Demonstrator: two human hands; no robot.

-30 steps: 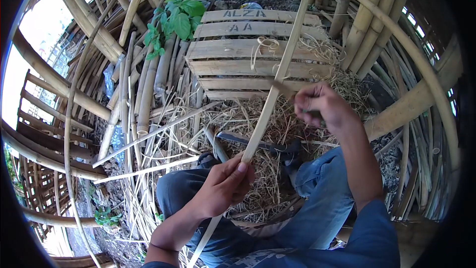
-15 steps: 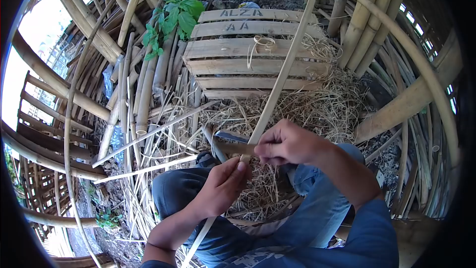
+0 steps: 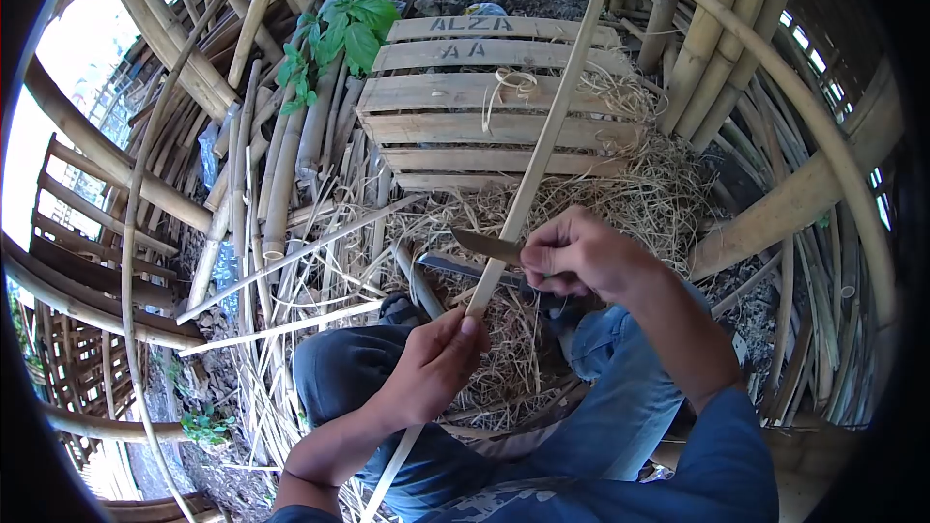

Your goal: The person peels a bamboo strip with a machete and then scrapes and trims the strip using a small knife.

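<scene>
A long pale bamboo strip runs diagonally from the top of the view down past my lap. My left hand pinches it near its lower part, thumb on top. My right hand is closed on a knife, whose dark blade points left and crosses the strip a little above my left hand. The knife's handle is hidden in my fingers. Behind the strip, near my feet, lies another long dark blade on the shavings.
A slatted wooden crate stands ahead, with curled shavings on and beside it. Bamboo poles and a leafy plant are at the left. Thick bamboo posts rise at the right. Thin strips lie on the ground.
My right hand with the knife came down along the strip to near my left hand, then moved slightly back up. My left hand has stayed closed on the strip.
</scene>
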